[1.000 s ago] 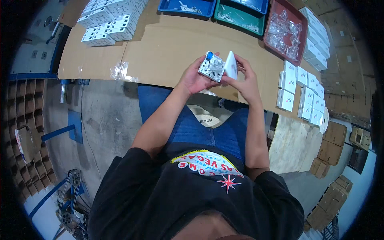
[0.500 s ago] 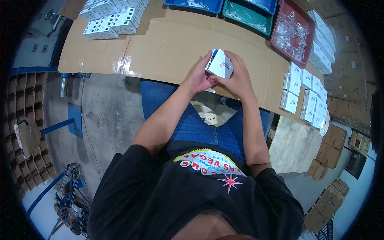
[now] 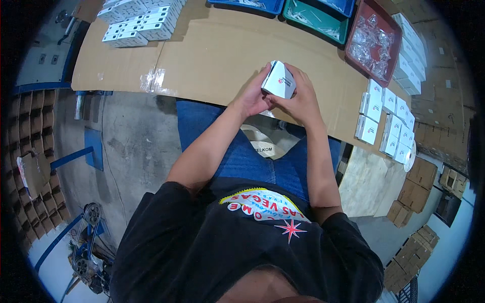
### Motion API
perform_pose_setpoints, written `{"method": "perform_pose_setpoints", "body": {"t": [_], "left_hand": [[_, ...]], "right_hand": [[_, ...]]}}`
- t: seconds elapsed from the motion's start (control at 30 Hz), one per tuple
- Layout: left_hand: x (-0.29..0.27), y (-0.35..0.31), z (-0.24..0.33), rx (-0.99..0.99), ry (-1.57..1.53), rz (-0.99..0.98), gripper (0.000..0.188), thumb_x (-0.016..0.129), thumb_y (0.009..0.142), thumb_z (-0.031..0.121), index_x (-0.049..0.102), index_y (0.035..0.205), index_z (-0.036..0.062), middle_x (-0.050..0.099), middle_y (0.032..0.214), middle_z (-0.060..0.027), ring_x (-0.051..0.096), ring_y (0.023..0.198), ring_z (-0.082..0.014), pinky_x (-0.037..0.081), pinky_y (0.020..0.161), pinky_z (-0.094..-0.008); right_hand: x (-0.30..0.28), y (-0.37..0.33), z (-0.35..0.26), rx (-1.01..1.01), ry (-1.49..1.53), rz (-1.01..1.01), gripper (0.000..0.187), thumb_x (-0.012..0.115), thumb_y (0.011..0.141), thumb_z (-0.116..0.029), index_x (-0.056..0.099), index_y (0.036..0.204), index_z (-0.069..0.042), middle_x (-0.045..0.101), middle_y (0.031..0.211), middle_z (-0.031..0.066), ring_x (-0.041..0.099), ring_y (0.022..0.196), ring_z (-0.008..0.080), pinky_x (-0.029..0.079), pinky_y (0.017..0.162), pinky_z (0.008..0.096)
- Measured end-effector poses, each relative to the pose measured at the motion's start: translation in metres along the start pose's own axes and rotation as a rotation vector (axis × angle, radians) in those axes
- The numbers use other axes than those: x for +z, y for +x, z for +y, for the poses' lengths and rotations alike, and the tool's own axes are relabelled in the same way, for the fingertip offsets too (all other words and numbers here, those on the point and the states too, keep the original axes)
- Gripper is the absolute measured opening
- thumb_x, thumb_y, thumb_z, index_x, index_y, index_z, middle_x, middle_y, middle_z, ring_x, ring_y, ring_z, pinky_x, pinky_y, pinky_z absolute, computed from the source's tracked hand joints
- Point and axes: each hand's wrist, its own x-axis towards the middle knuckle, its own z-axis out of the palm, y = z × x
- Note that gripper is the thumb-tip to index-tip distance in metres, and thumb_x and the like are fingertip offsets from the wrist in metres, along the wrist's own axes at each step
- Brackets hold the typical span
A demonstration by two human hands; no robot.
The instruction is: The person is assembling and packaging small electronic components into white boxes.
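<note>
Both of my hands hold a small white box (image 3: 279, 82) just above the near edge of the cardboard-covered table (image 3: 217, 55). My left hand (image 3: 253, 96) wraps the box's left side and lower corner. From the right, my right hand (image 3: 302, 96) grips it, with the thumb lying along the lower edge. A coloured logo shows on the face turned up to me. Along the upper left edge runs a narrow dark line; I cannot tell whether the flap there is fully closed. The undersides of the fingers are hidden behind the box.
Stacked white boxes (image 3: 146, 25) stand at the far left, and more white boxes (image 3: 370, 106) lie at the right. At the back are a blue tray (image 3: 252, 9), a green tray (image 3: 303, 28) with small white pieces and a dark red tray (image 3: 389, 30) with clear plastic bags.
The blue strip that showed at the box's upper left edge is now covered by white, with only a thin dark line left. My hands keep nearly the same place.
</note>
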Motion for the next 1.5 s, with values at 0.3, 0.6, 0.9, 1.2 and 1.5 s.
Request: {"method": "perform_pose_setpoints", "body": {"t": [0.3, 0.6, 0.9, 1.2, 1.5], "left_hand": [[0.008, -0.001, 0.0, 0.005, -0.039, 0.012, 0.05, 0.053, 0.103, 0.058, 0.063, 0.13, 0.017, 0.071, 0.116, -0.0048, 0.07, 0.102, -0.0193, 0.06, 0.081, -0.0346], [0.01, -0.001, 0.0, 0.039, 0.035, 0.001, 0.063, 0.044, 0.105, 0.06, 0.05, 0.144, 0.0118, 0.063, 0.131, -0.012, 0.066, 0.115, -0.0267, 0.059, 0.091, -0.0386], [0.012, -0.001, 0.001, 0.033, -0.002, -0.028, 0.063, 0.043, 0.106, 0.059, 0.048, 0.146, 0.0114, 0.061, 0.135, -0.0139, 0.062, 0.123, -0.0296, 0.055, 0.099, -0.0411], [0.006, 0.001, -0.003, 0.046, -0.006, -0.002, 0.056, 0.046, 0.106, 0.055, 0.049, 0.143, 0.0126, 0.061, 0.134, -0.0126, 0.063, 0.121, -0.0294, 0.055, 0.097, -0.0445], [0.002, 0.007, -0.006, 0.037, 0.016, 0.046, 0.047, 0.044, 0.109, 0.05, 0.05, 0.14, 0.0148, 0.064, 0.123, -0.0085, 0.065, 0.107, -0.0211, 0.055, 0.076, -0.0338]], "right_hand": [[0.001, 0.001, 0.003, -0.016, -0.027, -0.007, 0.088, 0.093, 0.063, -0.035, 0.056, 0.137, -0.004, 0.062, 0.133, 0.0163, 0.058, 0.124, 0.0369, 0.046, 0.106, 0.046], [-0.001, 0.002, 0.004, -0.023, -0.023, -0.009, 0.087, 0.092, 0.063, -0.034, 0.057, 0.138, -0.005, 0.062, 0.135, 0.0161, 0.057, 0.125, 0.0365, 0.046, 0.106, 0.0457], [-0.002, 0.004, 0.001, 0.001, 0.012, -0.035, 0.086, 0.092, 0.064, -0.03, 0.056, 0.139, -0.005, 0.061, 0.137, 0.0157, 0.056, 0.127, 0.036, 0.045, 0.108, 0.0455], [-0.005, -0.001, 0.007, 0.106, 0.135, -0.089, 0.09, 0.094, 0.063, -0.023, 0.053, 0.142, -0.005, 0.058, 0.141, 0.0173, 0.054, 0.132, 0.036, 0.045, 0.111, 0.0437], [-0.007, -0.004, 0.012, 0.105, 0.154, -0.115, 0.094, 0.095, 0.063, -0.025, 0.052, 0.145, -0.006, 0.058, 0.142, 0.0171, 0.054, 0.132, 0.0368, 0.045, 0.11, 0.0439]]}}
